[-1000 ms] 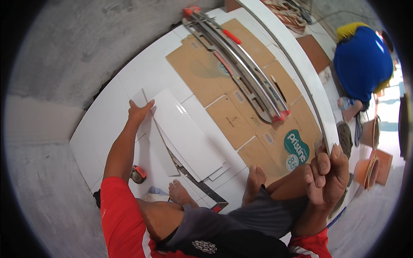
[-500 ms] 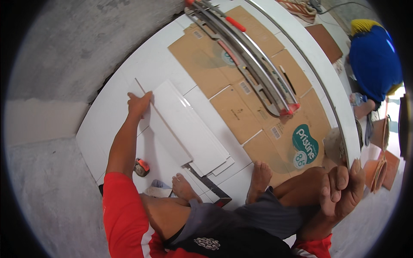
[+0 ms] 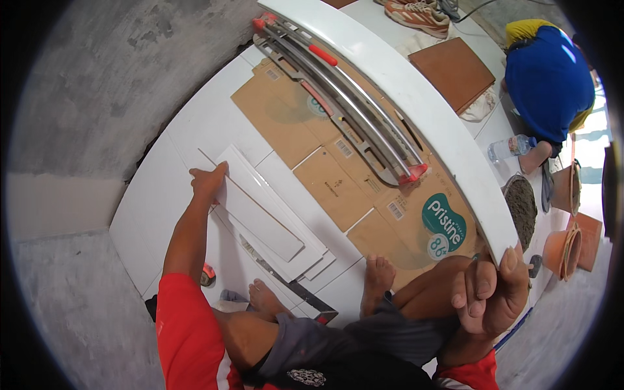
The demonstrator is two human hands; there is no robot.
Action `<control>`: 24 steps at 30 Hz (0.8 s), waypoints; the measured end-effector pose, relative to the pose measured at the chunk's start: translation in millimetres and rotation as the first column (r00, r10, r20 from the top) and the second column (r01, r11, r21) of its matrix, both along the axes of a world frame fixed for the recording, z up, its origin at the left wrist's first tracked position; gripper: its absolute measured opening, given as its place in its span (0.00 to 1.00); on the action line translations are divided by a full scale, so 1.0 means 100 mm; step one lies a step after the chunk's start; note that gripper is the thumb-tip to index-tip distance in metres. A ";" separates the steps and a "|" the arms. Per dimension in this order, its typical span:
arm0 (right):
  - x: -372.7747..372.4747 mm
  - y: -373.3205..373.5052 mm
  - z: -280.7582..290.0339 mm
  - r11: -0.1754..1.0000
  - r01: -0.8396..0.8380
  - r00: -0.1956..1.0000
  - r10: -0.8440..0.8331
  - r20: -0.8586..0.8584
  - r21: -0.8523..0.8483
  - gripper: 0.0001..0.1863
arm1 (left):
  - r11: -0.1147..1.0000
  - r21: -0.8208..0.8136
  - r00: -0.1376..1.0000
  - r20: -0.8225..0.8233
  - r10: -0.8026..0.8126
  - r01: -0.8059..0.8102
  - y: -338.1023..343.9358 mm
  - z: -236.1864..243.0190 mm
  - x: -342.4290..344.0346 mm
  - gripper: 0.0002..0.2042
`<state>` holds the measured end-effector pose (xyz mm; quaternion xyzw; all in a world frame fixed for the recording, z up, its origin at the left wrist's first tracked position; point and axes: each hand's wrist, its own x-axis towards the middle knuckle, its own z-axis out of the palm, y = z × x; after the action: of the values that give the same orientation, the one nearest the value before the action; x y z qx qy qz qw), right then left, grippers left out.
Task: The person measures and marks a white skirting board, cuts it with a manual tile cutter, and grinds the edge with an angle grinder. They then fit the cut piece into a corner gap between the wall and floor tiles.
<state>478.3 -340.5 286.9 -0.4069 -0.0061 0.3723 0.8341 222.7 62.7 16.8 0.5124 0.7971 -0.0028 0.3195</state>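
My left hand grips the edge of a narrow white tile strip, fingers toward its far end. This strip lies tilted over other white tile pieces on the tiled floor. A dark metal square, partly covered, shows beneath their near side. At the right, my right hand is closed on the near end of a long glossy white tile. That tile is raised and reaches across to the far side, looking curved in this view. My bare feet stand near the stack.
A manual tile cutter with red ends rests on flattened cardboard. A tape measure sits by my left foot. At right are a brown tile, bottle, mortar bucket, terracotta-coloured container and another person in blue; shoes lie beyond.
The long tile in my right hand has tipped, showing more of its white face. The strip under my left hand has shifted and turned across the stack. The view has swung to the right.
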 end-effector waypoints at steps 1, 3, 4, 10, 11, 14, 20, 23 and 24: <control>-0.01 0.01 0.01 1.000 0.009 1.000 -0.009 -0.010 0.009 0.24 | 1.000 0.022 1.000 -0.012 -0.014 0.015 0.00 -0.01 -0.01 0.63; -0.01 0.02 0.01 1.000 -0.003 1.000 0.003 -0.021 0.011 0.23 | 0.997 0.064 0.998 -0.036 -0.051 0.053 0.02 -0.06 -0.03 0.62; 0.00 0.00 0.01 1.000 -0.001 1.000 0.001 -0.020 0.004 0.24 | 0.996 0.054 0.997 -0.038 -0.074 0.076 -0.04 -0.03 0.07 0.63; 0.07 -0.06 -0.06 0.950 -0.288 0.957 0.290 0.005 -0.123 0.22 | 0.953 0.143 0.955 -0.166 -0.244 0.268 0.02 -0.58 -0.10 0.61; 0.06 -0.03 -0.05 0.940 -0.329 0.944 0.325 -0.059 -0.086 0.22 | 0.943 0.140 0.941 -0.201 -0.273 0.303 -0.01 -0.59 -0.12 0.60; 0.08 -0.04 0.09 0.905 -0.421 0.903 0.411 -0.124 -0.067 0.17 | 0.923 0.031 0.895 -0.255 -0.365 0.385 -0.14 -0.31 0.00 0.55; 0.01 -0.05 0.09 0.870 -0.487 0.871 0.478 -0.116 -0.073 0.17 | 0.775 -0.079 0.648 -0.501 -0.575 0.627 0.12 -0.44 -0.27 0.50; 0.08 -0.03 0.13 0.893 -0.413 0.908 0.420 0.001 -0.177 0.17 | 0.728 -0.113 0.568 -0.549 -0.613 0.676 0.03 -0.28 -0.16 0.49; 0.12 -0.02 0.14 0.904 -0.380 0.916 0.398 0.057 -0.198 0.17 | 0.723 -0.097 0.559 -0.567 -0.605 0.684 0.00 -0.20 -0.17 0.47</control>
<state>490.1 -342.3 301.4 -0.4895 -0.0929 0.5104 0.7009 205.5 63.0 -3.6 0.7633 0.6085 -0.2166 0.0115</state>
